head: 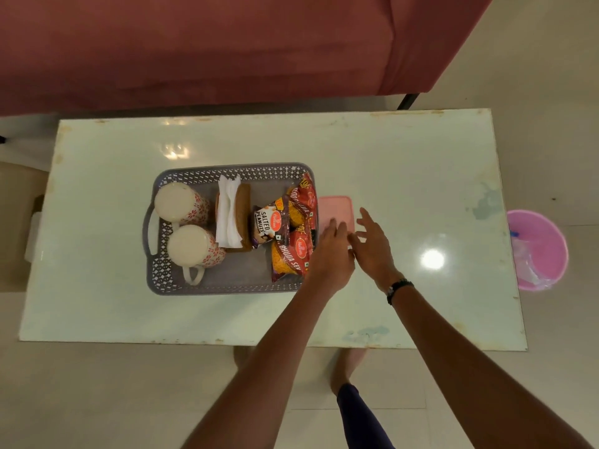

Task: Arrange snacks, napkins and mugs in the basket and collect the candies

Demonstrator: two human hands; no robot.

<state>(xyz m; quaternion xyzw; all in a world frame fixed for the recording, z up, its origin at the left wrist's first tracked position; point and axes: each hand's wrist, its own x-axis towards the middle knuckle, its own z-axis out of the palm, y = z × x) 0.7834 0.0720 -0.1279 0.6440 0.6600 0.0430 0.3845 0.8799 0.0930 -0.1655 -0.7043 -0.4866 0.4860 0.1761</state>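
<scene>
Grey perforated basket (227, 288) sits on the surface (405, 163), directly left of the left hand (332, 251); hand's wrist overlaps the basket's right wall. Inside, nearest the hands: red Bhujia Sev packet (290, 257) at the right end, a second red snack packet (303, 197) beyond it, leaning on the right wall. Dark Salted Peanuts packet (270, 222) just left of those, upright-ish. Further left a stack of white napkins (228, 215) standing against a brown holder (243, 218). Far left end of the basket, two white mugs with red floral print, one further away (180, 202), one closer (194, 246) with its handle pointing toward the person; the two touch or nearly so. Pink container (335, 209) with a closed lid sits on the surface just outside the basket's right wall, under and ahead of both hands. Left hand lies flat, fingers extended over the container's lid edge, nothing gripped. Right hand (372, 244) just beside the left, fingers spread wide and open, palm down, holding nothing; fingertips of the two hands nearly meet. Contact with the lid can't be told for sure. Black beaded bracelet (398, 288) on the right wrist. No candies visible. Right of the right hand, well apart and off the surface, a pink bucket (539, 247) on the floor. Beyond the surface, a maroon sofa (227, 43).
</scene>
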